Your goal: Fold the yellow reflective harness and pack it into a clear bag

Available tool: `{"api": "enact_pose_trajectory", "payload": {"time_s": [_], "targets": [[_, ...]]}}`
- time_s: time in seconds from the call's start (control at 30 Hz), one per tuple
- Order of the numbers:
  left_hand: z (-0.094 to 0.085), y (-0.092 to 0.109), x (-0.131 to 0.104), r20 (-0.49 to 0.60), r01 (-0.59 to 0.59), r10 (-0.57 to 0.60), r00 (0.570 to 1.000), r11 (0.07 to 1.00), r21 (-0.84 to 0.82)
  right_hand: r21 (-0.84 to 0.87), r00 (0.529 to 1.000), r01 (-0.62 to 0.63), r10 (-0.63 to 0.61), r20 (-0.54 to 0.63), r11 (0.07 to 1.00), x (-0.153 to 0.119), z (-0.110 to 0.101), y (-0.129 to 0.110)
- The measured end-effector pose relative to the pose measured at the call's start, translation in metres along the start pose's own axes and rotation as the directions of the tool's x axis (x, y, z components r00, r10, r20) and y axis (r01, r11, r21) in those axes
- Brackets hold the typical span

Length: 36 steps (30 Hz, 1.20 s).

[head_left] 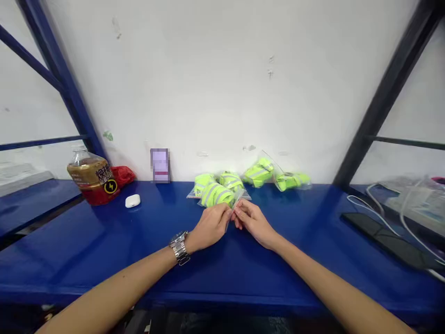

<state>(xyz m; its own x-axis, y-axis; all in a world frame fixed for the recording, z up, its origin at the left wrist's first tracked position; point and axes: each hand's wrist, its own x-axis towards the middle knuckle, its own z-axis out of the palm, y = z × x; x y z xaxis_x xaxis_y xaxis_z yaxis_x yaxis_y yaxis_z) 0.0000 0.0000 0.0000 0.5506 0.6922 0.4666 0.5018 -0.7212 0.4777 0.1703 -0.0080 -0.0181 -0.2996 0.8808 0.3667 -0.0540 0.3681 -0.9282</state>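
Between my hands is a clear plastic bag (238, 197) holding a rolled neon-yellow reflective strap (216, 194) with grey stripes. My left hand (211, 225), a metal watch on its wrist, pinches one part of the bag's edge. Close beside it, my right hand (255, 223) pinches the same edge, fingertips nearly touching the left ones. Just behind lie two more neon-yellow rolls (231, 180) in clear bags. Farther right, against the wall, rest two other bagged yellow bundles (259, 172). How far the bag's mouth is closed is hidden by my fingers.
On the blue table (139, 260), a large drink bottle (91, 176) leans at the left by a red bag (123, 176). A white earbud case (132, 201) and a blurred upright card or phone (160, 166) stand nearby. To the right lie a dark phone (384, 239) and white cables (373, 213).
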Motion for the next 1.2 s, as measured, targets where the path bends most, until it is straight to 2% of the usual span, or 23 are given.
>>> {"api": "enact_pose_trajectory", "payload": {"time_s": [0.2, 0.33, 0.37, 0.43, 0.5, 0.53, 0.57, 0.67, 0.73, 0.8, 0.9, 0.97, 1.03, 1.1, 1.2], "targets": [[0.0, -0.001, -0.001, 0.053, -0.097, 0.091, 0.994, 0.987, 0.127, -0.235, 0.985, -0.133, 0.103, -0.137, 0.963, 0.003, 0.001, -0.003], [0.002, -0.005, 0.0, 0.043, -0.232, 0.231, 0.972, 0.911, 0.34, -0.501, 0.99, -0.091, 0.022, -0.143, 0.861, 0.006, 0.001, -0.002], [0.0, -0.007, 0.001, 0.016, -0.251, 0.267, 0.963, 0.879, 0.406, -0.577, 0.985, -0.096, -0.005, -0.172, 0.811, 0.006, 0.0, -0.002], [-0.006, -0.013, 0.003, -0.104, -0.227, 0.325, 0.94, 0.823, 0.521, -0.689, 0.96, -0.182, -0.024, -0.279, 0.702, 0.005, -0.004, -0.004], [-0.013, -0.018, 0.004, -0.249, -0.16, 0.361, 0.899, 0.799, 0.579, -0.722, 0.921, -0.299, -0.011, -0.391, 0.624, 0.004, -0.01, -0.006], [-0.017, -0.02, 0.004, -0.285, -0.153, 0.379, 0.88, 0.795, 0.587, -0.722, 0.906, -0.335, -0.004, -0.424, 0.606, 0.003, -0.012, -0.008], [-0.018, -0.02, 0.004, -0.275, -0.184, 0.407, 0.871, 0.789, 0.586, -0.721, 0.895, -0.36, 0.001, -0.446, 0.592, 0.002, -0.014, -0.009], [-0.018, -0.016, 0.002, -0.129, -0.343, 0.475, 0.871, 0.774, 0.533, -0.719, 0.876, -0.408, 0.02, -0.482, 0.563, -0.002, -0.016, -0.012], [-0.016, -0.015, 0.002, -0.134, -0.321, 0.431, 0.892, 0.815, 0.483, -0.725, 0.868, -0.415, 0.001, -0.497, 0.549, -0.003, -0.015, -0.012], [-0.016, -0.018, 0.005, -0.25, -0.175, 0.306, 0.919, 0.882, 0.437, -0.749, 0.884, -0.356, -0.059, -0.464, 0.559, -0.004, -0.014, -0.012], [-0.018, -0.035, 0.011, -0.399, 0.071, 0.07, 0.914, 0.941, 0.33, -0.765, 0.933, -0.19, -0.129, -0.336, 0.616, -0.004, -0.013, -0.012], [-0.021, -0.049, 0.014, -0.377, 0.191, -0.105, 0.92, 0.962, 0.196, -0.745, 0.951, -0.121, -0.138, -0.277, 0.656, -0.003, -0.013, -0.013], [-0.023, -0.06, 0.017, -0.289, 0.265, -0.236, 0.928, 0.962, 0.063, -0.73, 0.956, -0.083, -0.153, -0.251, 0.678, -0.002, -0.014, -0.013], [-0.024, -0.066, 0.018, -0.232, 0.299, -0.295, 0.927, 0.954, -0.017, -0.72, 0.961, -0.064, -0.152, -0.231, 0.691, 0.0, -0.017, -0.012], [-0.024, -0.068, 0.017, -0.217, 0.332, -0.343, 0.914, 0.939, -0.088, -0.669, 0.974, -0.121, -0.043, -0.223, 0.733, 0.002, -0.023, -0.009]]}}
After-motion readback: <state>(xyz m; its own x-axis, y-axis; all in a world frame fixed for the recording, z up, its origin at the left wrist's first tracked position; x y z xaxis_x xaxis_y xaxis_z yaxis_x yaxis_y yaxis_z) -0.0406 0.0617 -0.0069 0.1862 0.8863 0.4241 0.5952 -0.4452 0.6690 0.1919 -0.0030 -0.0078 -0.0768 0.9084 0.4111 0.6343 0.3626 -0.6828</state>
